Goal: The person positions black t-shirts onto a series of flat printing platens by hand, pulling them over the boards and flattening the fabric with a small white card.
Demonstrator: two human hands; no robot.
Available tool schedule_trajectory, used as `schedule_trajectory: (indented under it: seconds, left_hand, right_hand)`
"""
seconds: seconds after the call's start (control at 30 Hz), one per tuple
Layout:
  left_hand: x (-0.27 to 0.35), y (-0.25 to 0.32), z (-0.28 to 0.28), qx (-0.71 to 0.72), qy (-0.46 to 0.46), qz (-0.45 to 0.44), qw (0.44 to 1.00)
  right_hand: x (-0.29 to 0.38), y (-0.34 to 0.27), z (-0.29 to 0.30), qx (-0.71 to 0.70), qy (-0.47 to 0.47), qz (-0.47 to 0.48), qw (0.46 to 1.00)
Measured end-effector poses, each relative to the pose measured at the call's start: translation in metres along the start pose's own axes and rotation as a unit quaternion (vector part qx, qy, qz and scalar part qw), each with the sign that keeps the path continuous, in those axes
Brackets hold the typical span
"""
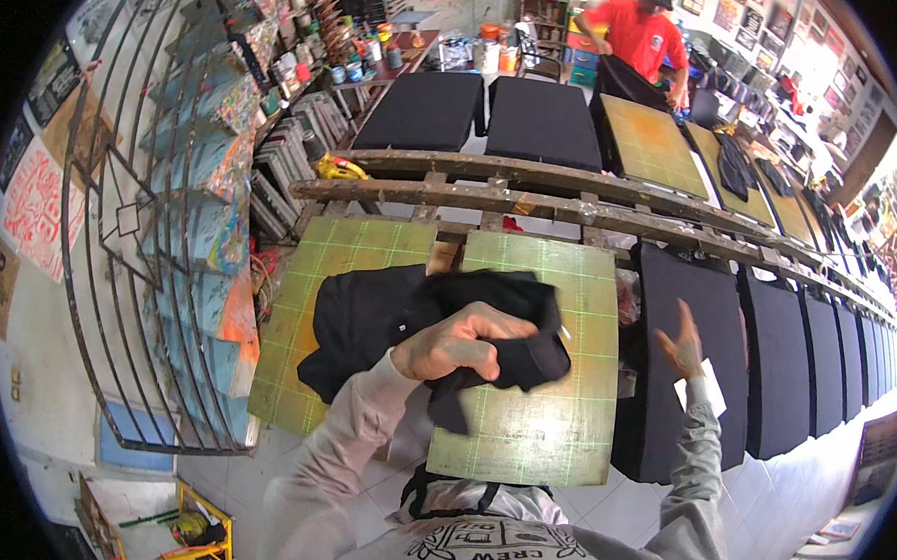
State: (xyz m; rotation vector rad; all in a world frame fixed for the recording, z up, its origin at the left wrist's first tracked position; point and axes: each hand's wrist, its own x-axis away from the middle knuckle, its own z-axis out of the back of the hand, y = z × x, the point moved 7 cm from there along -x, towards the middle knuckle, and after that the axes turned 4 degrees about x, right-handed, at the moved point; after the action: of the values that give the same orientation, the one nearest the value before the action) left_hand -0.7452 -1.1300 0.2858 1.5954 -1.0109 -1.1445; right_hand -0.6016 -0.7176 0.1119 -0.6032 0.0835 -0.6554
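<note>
My left hand (464,344) is closed on a black T-shirt (528,358), lifted above the two nearest printing boards; the cloth hangs and is partly blurred. Another black garment (365,306) lies on the left board (286,378), touching or joined to the held one; I cannot tell which. Under the held shirt is a bare green-gridded board (524,433). My right hand (682,343) is empty with fingers apart, over a black shirt stretched on a board (694,411) to the right. A white piece of paper or cloth (703,389) shows beside my right wrist.
Wooden rails (542,201) run behind the boards. Several boards with black shirts (775,369) extend rightward. Across the rails, a person in a red shirt (643,44) handles black cloth (626,81) near a gridded board (653,146). Metal railing (124,221) and painted steps stand left.
</note>
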Motion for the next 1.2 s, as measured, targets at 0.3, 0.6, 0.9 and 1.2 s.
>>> schedule_trajectory:
  seconds: [0.3, 0.6, 0.9, 1.2]
  left_hand:
    - [-0.010, 0.108, -0.009, -0.023, -0.150, -0.052, 0.987]
    - [0.046, 0.177, -0.006, -0.219, 0.080, -0.078, 0.969]
    - [0.080, 0.237, 0.003, -0.415, 0.445, -0.173, 0.775]
    - [0.047, 0.259, 0.070, -0.613, 0.401, -0.211, 0.647]
  right_hand:
    - [0.135, -0.299, -0.031, -0.388, -0.531, 0.319, 0.682]
    - [0.177, -0.302, -0.001, -0.372, -0.263, 0.436, 0.776]
    - [0.150, -0.270, 0.055, -0.137, -0.154, 0.399, 0.894]
    - [0.115, -0.275, 0.150, 0.058, 0.128, 0.488, 0.861]
